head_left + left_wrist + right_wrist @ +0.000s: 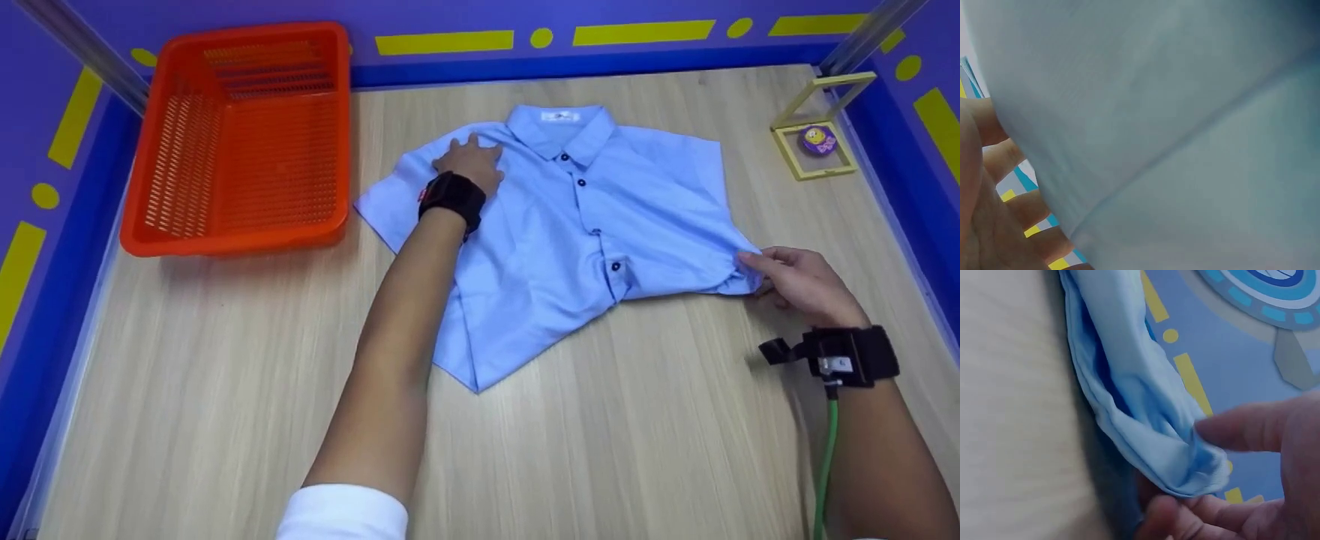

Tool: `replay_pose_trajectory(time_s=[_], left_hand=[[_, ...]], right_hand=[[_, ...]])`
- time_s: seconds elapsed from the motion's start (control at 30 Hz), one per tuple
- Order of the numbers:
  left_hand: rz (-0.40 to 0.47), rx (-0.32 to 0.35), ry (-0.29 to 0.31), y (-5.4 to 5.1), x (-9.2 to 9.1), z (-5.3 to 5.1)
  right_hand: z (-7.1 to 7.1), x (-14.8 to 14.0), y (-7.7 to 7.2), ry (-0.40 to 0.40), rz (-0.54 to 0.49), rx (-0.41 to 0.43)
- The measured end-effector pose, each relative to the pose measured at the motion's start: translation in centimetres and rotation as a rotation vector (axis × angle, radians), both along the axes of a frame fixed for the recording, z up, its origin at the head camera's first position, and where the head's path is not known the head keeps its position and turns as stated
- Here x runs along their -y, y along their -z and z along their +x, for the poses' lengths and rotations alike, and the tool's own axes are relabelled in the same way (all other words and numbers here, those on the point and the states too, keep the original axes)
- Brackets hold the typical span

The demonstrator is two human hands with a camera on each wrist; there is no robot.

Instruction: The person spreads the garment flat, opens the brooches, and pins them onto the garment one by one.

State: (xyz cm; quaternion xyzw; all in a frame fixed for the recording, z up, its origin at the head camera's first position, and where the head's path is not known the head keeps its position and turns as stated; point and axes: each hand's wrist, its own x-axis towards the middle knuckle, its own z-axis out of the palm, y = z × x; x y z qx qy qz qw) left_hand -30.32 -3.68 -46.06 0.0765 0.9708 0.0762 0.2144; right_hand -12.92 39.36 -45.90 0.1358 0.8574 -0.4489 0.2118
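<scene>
A light blue short-sleeved button shirt (pixel 532 225) lies front up on the table, its collar toward the back wall. Its lower left part is folded into a point toward me. My left hand (pixel 471 161) rests on the shirt near the left shoulder, fingers spread; in the left wrist view, blue cloth (pixel 1145 112) covers most of the picture beside the fingers. At the shirt's lower right corner, my right hand (pixel 806 281) pinches the bunched hem between thumb and fingers. The right wrist view shows this gathered cloth (pixel 1140 416) slightly lifted, with the thumb on top.
An orange plastic basket (pixel 281 161) stands at the back left, close to the shirt's left sleeve. A small yellow hinged frame (pixel 795 154) with a purple round piece (pixel 816 140) sits at the back right. Blue-purple walls (pixel 450 64) border the wooden table (pixel 225 390).
</scene>
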Motion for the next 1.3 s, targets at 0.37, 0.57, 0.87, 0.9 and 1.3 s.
replay_pose_trajectory(time_s=[0.37,0.57,0.87,0.9,1.3], left_hand=[[0.009,-0.024,0.011,-0.4,0.0,0.6],[0.02,-0.022,0.007,-0.6,-0.1,0.8],[0.016,-0.019,0.001,-0.5,-0.1,0.6],[0.015,-0.022,0.001,-0.5,-0.1,0.7],[-0.012,-0.04,0.014,-0.4,-0.1,0.6]], right_hand=[[-7.3,0.9,-2.2,-0.027,0.026,-0.022],[-10.4,2.2,-2.2,0.043,-0.074,0.0],[-12.4,4.8,-1.6,0.243,-0.368,0.107],[-12.5,5.1,-1.5,0.252,-0.384,0.108],[-11.8,4.1,-2.3,0.301,-0.349,-0.005]])
